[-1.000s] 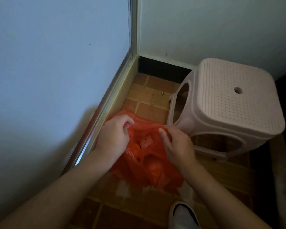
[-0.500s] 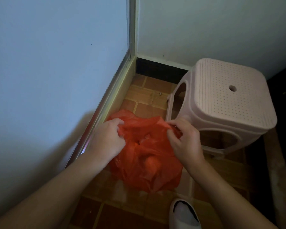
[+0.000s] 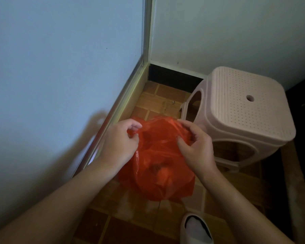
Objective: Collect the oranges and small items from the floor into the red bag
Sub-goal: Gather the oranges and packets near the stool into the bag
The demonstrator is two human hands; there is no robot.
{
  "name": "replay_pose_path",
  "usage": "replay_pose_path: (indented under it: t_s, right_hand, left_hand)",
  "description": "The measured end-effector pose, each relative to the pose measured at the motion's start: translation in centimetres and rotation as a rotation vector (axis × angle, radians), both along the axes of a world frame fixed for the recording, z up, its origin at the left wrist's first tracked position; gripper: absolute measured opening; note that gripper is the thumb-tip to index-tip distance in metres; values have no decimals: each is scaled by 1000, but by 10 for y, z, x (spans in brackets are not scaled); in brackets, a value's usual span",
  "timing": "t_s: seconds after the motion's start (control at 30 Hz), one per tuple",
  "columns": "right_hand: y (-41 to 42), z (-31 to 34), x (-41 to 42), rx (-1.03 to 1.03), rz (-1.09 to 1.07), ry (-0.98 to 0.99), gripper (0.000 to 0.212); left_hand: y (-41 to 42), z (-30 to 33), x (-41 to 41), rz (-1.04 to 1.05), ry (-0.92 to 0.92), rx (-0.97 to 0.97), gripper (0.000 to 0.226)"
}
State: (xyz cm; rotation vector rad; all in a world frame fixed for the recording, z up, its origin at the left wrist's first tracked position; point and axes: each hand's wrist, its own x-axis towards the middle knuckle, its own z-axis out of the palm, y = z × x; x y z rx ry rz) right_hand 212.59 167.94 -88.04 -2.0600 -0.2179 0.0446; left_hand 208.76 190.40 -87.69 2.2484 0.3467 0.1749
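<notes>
head view: i'm looking down into a corner of the room, and i'll place everything from the pink stool. the red bag sits on the tiled floor just to the left of the stool, its upper rim close to the stool's near-left leg. i can see my left hand at the bag's left upper edge, on the side away from the stool; thumb and curled fingers pinch a fold of the thin plastic there. my right hand is on the stool side of the bag, between bag and stool; its fingers are bent, with the thumb and fingertips nipping the right part of the rim. the two hands are apart, holding the rim drawn between them. through the plastic i make out a darker rounded shape low in the bag, but i cannot tell what it is. in front of the stool, below the bag, the toe of a pale slipper shows on the tiles. left of the bag, farther from the stool, a metal frame runs along the foot of the bluish wall.
</notes>
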Motion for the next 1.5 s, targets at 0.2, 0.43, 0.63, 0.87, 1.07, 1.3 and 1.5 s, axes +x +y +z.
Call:
replay_pose_path:
  t_s: [0.2,0.43,0.63,0.87,1.07,1.3,1.5]
  right_hand:
    - [23,-12,-12,-90,159,-89,19]
    - [37,-30,-11,-126,198,-59,35]
    - [41,-34,-8,-199,213,21,44]
    - [40,-37,-4,-181,182,49,40]
    - [39,-33,2,-45,158,84,28]
    - [43,-25,10,5,130,44,28]
    - [47,-24,12,48,115,47,35]
  left_hand:
    - [7,-6,1,53,16,-39,25]
    - [6,-21,-2,-54,609,85,110]
    - [21,-41,-7,-107,790,174,52]
    - [37,-40,-3,37,501,137,23]
    - [33,-26,5,164,257,-167,22]
    - [33,-16,11,192,126,-184,16]
    - [26,-14,9,-192,625,-131,14]
